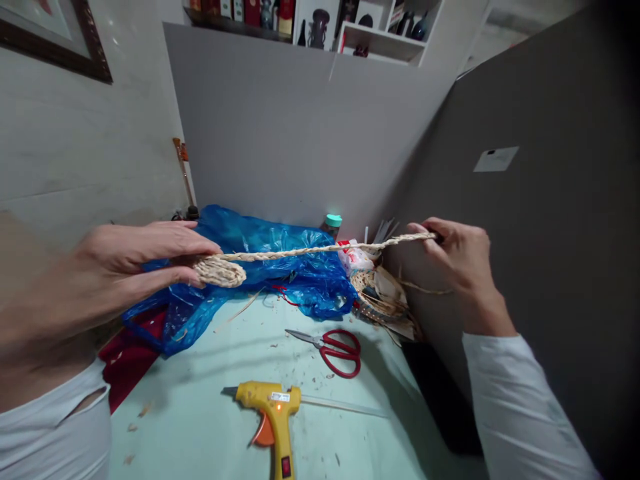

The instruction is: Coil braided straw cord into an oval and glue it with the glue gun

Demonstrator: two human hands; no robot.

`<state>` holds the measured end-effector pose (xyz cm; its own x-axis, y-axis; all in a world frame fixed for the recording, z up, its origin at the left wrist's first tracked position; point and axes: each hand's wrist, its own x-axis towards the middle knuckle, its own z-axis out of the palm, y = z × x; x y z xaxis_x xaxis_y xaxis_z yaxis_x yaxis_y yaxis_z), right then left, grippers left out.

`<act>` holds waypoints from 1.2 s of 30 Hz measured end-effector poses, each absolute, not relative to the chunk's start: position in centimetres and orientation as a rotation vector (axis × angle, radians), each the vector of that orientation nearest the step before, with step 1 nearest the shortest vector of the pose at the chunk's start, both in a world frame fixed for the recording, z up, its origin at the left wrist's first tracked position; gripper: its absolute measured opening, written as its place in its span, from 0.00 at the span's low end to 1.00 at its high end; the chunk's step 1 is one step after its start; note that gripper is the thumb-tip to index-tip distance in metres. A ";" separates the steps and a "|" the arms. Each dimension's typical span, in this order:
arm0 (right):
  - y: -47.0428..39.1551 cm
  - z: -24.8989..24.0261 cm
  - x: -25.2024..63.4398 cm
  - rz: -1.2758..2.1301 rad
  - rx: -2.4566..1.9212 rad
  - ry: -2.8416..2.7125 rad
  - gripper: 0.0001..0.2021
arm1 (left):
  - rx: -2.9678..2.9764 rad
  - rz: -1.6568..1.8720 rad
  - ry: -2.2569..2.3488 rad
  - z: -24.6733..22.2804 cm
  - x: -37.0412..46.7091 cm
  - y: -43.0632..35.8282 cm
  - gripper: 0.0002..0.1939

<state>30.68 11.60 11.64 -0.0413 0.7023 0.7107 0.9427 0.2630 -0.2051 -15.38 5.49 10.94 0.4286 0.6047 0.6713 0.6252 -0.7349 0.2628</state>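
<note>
Pinched between the thumb and fingers of my left hand [145,257] is a small oval coil of braided straw [220,272]. From the coil a straw braid [300,251] stretches across to the right, raised above the table. My right hand [457,257] is closed on that braid near its far end, and a loose tail [425,289] shows behind the hand. Below the braid, a yellow glue gun [270,397] lies on its side with a clear glue stick in its back and a small orange light on. Red-handled scissors [340,352] lie partly open beyond it.
A crumpled blue plastic bag [265,233] covers the table's back. Right of it sit a woven basket [377,307] with straw scraps and a jar with a turquoise lid [333,220]. A dark flat object [440,400] lies along the right edge. Grey panels [300,127] enclose the table.
</note>
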 end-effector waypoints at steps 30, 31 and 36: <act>6.9 2.1 19.3 -0.173 -1.216 -2.444 0.07 | -2.713 -1.110 -0.854 9.8 -7.8 5.3 0.08; 4.5 1.2 19.3 -0.140 -1.214 -2.425 0.11 | -2.700 -1.108 -0.871 9.7 -7.7 5.4 0.08; -5.1 -5.8 15.1 -0.096 -1.346 -2.477 0.20 | -2.603 -1.131 -0.927 9.1 -6.9 5.7 0.15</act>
